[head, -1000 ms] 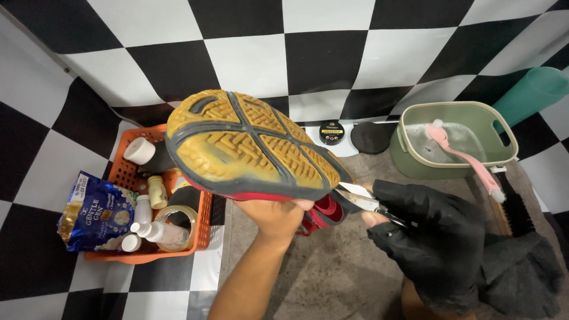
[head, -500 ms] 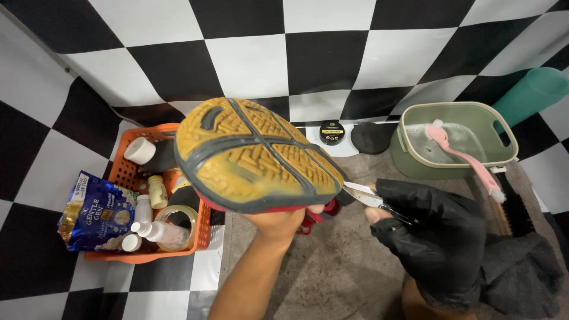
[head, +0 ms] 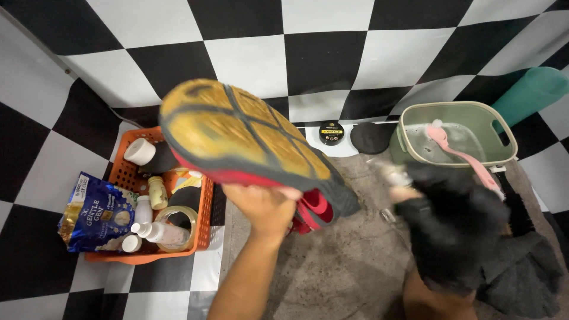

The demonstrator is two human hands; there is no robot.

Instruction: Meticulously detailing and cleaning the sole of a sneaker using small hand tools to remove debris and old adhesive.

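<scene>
Shoe point(head: 249, 139) fills the middle of the view, sole up, its worn yellow tread crossed by dark grooves and edged with red along the near side. The bare left hand point(head: 267, 207) grips it from beneath: the fingers curl up around the red upper, pressed close together against the shoe, with the thumb lying along the sole's edge. The heel end hangs just past those fingertips, toward the right.

The right hand point(head: 453, 225) wears a black glove and is smeared by motion; whether its fingers are spread or pinching anything cannot be told. It sits apart from the shoe, just to the right of the heel.

Beyond the gloved fingers stands a pale green tub point(head: 504, 127) holding cloudy water, with a pink brush point(head: 459, 154) leaning across it. Left of the bare fingers, an orange basket point(head: 201, 234) holds small bottles, a roll of tape point(head: 176, 218) and a white jar. A blue pouch point(head: 98, 216) rests against the basket's far-left side. A small round black tin point(head: 331, 132) lies beyond the shoe's heel, by the checkered wall.
</scene>
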